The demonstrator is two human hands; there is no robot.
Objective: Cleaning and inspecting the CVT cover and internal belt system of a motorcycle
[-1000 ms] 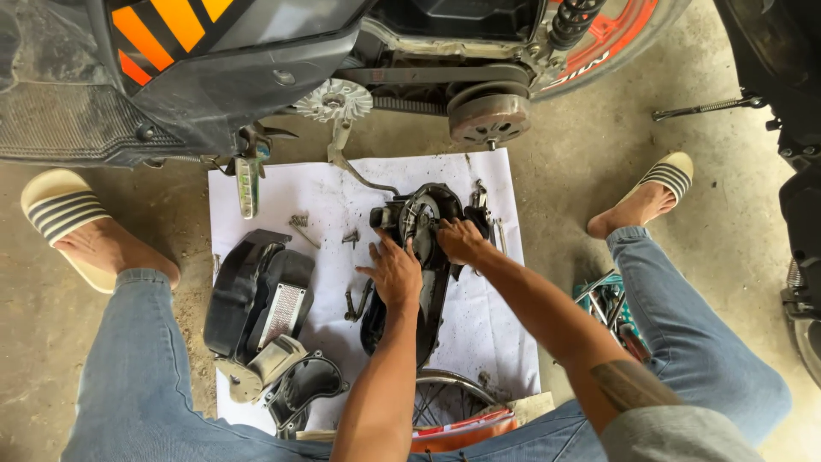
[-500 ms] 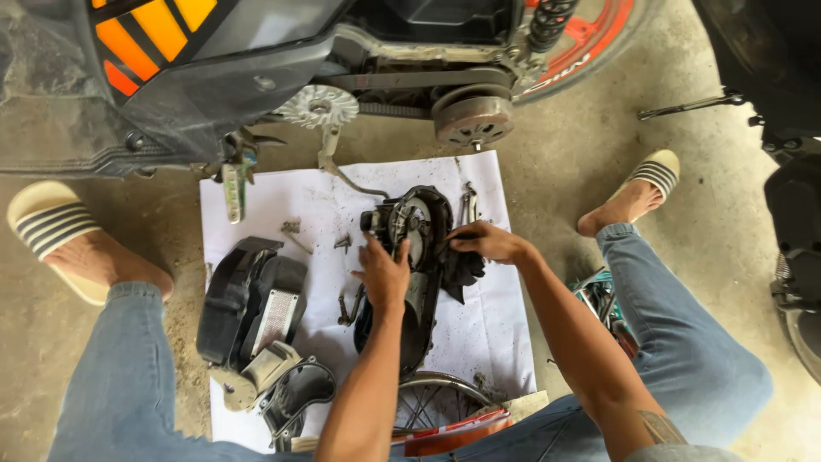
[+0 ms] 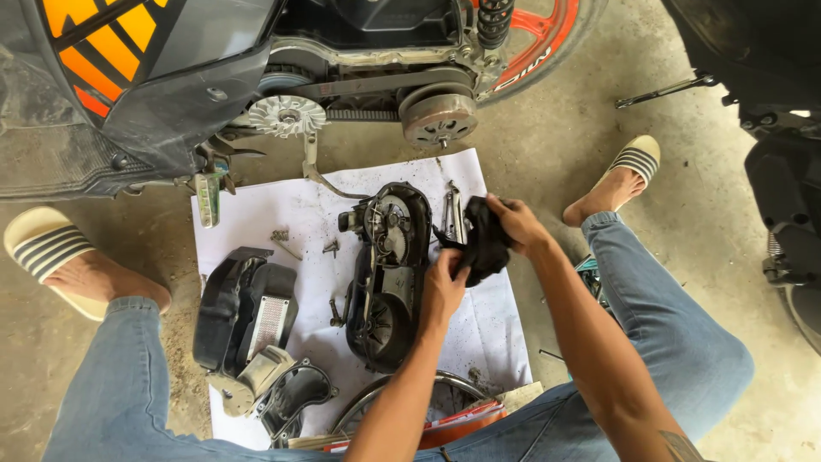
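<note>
Both hands, left hand (image 3: 442, 287) and right hand (image 3: 516, 224), grip clamped on a black rag (image 3: 484, 242) bunched between them.

The rag (image 3: 483, 244) hides most of the right hand's (image 3: 513, 224) fingers, and part of the left hand (image 3: 443, 287) too, so how each grips it cannot be told. The left hand covers the right edge of the cover (image 3: 386, 274). The pliers (image 3: 451, 214) lie partly behind the rag. The bolts (image 3: 332, 248) on the sheet (image 3: 256, 205) are too small to tell apart. The scooter (image 3: 171, 68) is cut off at the far and left edges, another machine (image 3: 770, 154) at the right edge. The near edge cuts the ring (image 3: 402, 402), both arms and the knees.
</note>
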